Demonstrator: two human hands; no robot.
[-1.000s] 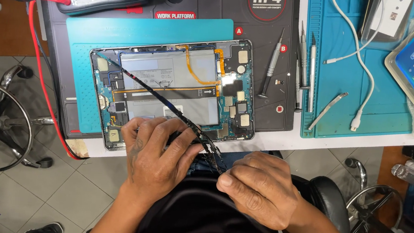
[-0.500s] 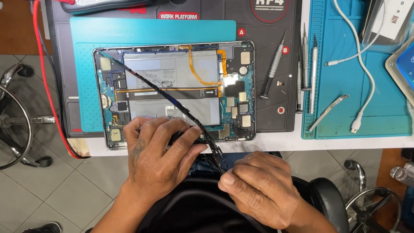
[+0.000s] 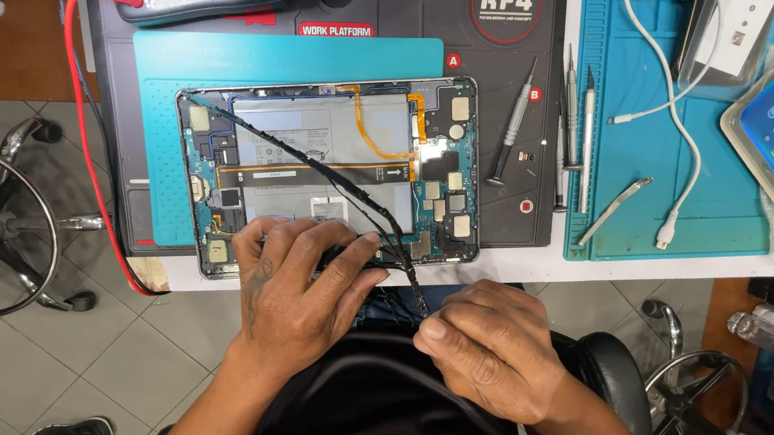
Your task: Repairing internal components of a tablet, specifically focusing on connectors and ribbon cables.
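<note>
Teal mat [image 3: 232, 64] lies on the counter [image 3: 533, 258] beneath an opened tablet [image 3: 326, 166] with its back removed. At its 6 o'clock edge, the left hand [image 3: 301, 294] presses flat on the tablet's lower rim. At 4 o'clock, off the counter, the right hand [image 3: 488, 348] pinches a thin black adhesive strip [image 3: 316, 169] peeling diagonally toward 10 o'clock.

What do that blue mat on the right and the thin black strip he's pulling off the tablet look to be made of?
Blue mat: probably silicone or soft rubber, matte, with moulded ridges along its edge. Black strip: seemingly thin adhesive tape or film, slightly glossy, limp and twisting as it stretches from the opened tablet to the right hand.
</note>
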